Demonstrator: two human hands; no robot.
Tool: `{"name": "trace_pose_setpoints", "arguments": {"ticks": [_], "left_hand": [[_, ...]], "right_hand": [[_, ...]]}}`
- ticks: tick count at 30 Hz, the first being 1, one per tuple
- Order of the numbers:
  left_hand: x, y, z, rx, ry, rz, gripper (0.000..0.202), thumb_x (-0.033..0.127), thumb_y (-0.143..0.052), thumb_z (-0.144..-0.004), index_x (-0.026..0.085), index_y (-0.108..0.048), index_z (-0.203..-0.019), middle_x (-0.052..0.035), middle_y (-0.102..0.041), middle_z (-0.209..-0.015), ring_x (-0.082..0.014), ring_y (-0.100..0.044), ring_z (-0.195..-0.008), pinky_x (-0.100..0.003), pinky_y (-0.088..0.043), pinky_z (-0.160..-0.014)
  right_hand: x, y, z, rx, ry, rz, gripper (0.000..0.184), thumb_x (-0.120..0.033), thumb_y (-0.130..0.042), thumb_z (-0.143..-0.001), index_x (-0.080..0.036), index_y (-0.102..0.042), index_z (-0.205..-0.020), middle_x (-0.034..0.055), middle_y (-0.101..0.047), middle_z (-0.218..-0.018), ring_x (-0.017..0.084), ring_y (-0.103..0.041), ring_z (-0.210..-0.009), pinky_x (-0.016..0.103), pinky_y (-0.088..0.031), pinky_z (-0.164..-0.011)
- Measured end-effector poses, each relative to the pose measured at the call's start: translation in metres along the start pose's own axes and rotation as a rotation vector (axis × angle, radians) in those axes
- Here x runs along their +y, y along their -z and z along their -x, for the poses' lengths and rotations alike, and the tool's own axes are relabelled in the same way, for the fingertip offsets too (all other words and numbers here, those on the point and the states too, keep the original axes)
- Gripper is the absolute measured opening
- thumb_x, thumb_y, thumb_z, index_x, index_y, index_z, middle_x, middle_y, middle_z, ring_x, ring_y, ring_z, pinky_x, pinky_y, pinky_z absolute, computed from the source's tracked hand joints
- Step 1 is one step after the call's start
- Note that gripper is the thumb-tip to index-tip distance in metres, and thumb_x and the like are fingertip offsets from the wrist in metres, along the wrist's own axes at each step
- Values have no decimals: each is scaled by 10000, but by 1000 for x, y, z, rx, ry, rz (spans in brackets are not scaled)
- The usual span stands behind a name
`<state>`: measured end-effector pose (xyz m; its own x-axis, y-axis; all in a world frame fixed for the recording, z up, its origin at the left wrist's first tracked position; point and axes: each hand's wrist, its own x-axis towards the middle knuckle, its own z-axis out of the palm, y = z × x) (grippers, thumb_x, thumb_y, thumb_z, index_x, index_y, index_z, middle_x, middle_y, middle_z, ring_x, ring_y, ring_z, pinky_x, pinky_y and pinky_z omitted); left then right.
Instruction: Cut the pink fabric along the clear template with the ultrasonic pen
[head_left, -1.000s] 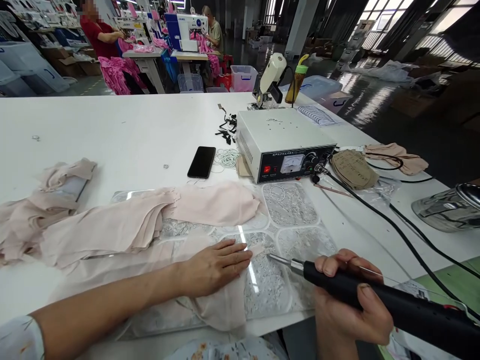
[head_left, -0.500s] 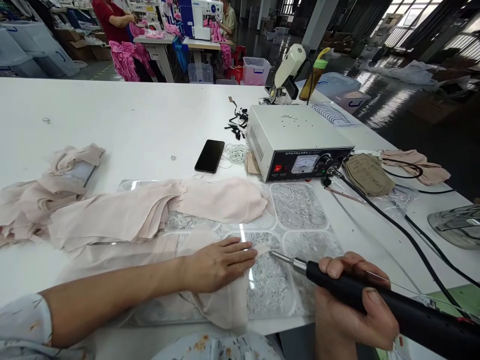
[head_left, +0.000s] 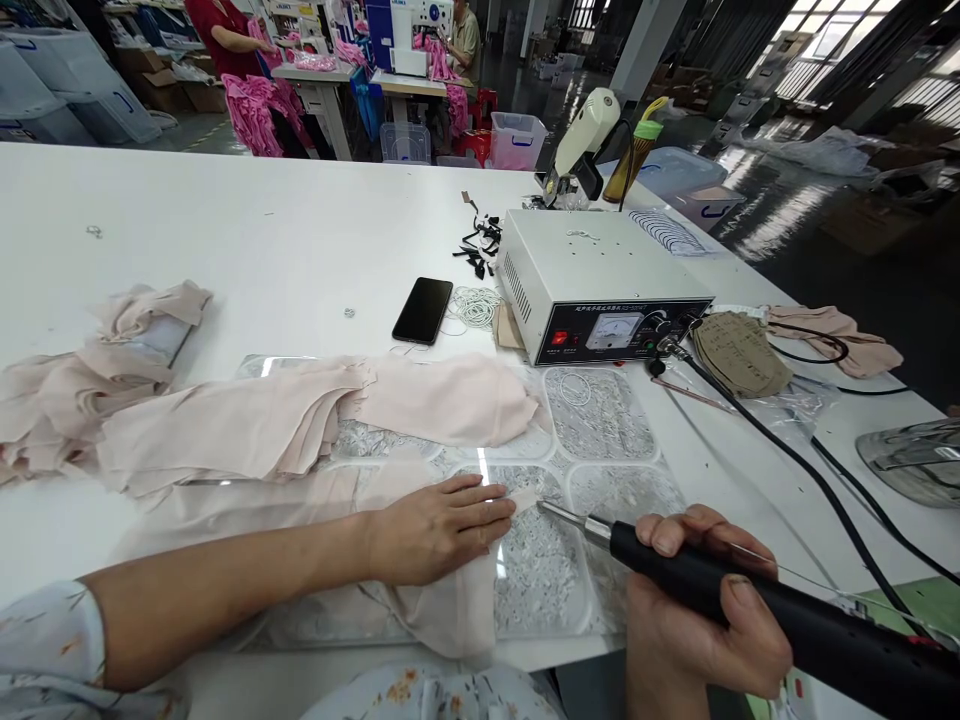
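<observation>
On the white table (head_left: 225, 220), pale fabric (head_left: 461, 610) is covered by the left hand (head_left: 442, 530), laid flat; from the right, the black tool (head_left: 840, 640), gripped by the right hand (head_left: 701, 640), is pointed leftward at the fabric's end, nearer the left hand.

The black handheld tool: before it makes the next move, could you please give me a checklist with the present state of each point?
1. Right hand wrapped around the black handheld tool: ok.
2. Left hand flat on the pale fabric: ok.
3. Left fingers apart from the metal tip: ok, though close.
4. Tip touching the pale strip end: cannot tell.
5. Cable plugged into the control box: ok.
6. Tip powered: cannot tell.
</observation>
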<state>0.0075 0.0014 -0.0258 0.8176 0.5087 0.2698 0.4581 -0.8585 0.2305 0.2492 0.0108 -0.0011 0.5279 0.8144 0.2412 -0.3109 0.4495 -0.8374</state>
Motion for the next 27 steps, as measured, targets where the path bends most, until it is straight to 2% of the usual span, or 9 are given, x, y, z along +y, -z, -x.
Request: {"name": "trace_pose_setpoints", "arguments": {"ticks": [5, 12, 19, 27], "left_hand": [[0, 0, 0, 13, -2, 0, 328, 203, -394, -1030, 99, -565, -1290, -98, -564, -1368, -219, -471, -1326, -370, -306, -1162], [0, 0, 0, 0, -20, -29, 345, 202, -359, -1040, 88, -565, -1291, -91, -548, -1384, -235, -470, -1327, -382, -315, -1153], [0, -3, 1, 4, -11, -24, 340, 204, -379, -1034, 94, -570, -1293, -100, -547, -1383, -223, -462, -1336, -382, -310, -1162], [0, -6, 3, 10, -12, -13, 336, 199, -412, -1024, 89, -558, -1306, -117, -540, -1388, -228, -445, -1350, -391, -308, -1168]], "right_hand": [[0, -1, 0, 0, 4, 2, 173, -239, -471, -571, -187, -566, -706, -11, -510, -672, 103, -462, -473, 282, -397, -456], [4, 7, -3, -71, 53, 49, 104, -212, -509, -614, -191, -563, -700, -16, -538, -663, 117, -498, -499, 303, -443, -482], [5, -2, -1, 1, 22, 15, 154, -217, -481, -584, -194, -557, -715, -14, -522, -690, 110, -484, -503, 290, -423, -483], [7, -4, 0, -37, 35, 26, 162, -227, -480, -623, -202, -550, -767, -11, -521, -729, 107, -481, -529, 298, -446, -518]]}}
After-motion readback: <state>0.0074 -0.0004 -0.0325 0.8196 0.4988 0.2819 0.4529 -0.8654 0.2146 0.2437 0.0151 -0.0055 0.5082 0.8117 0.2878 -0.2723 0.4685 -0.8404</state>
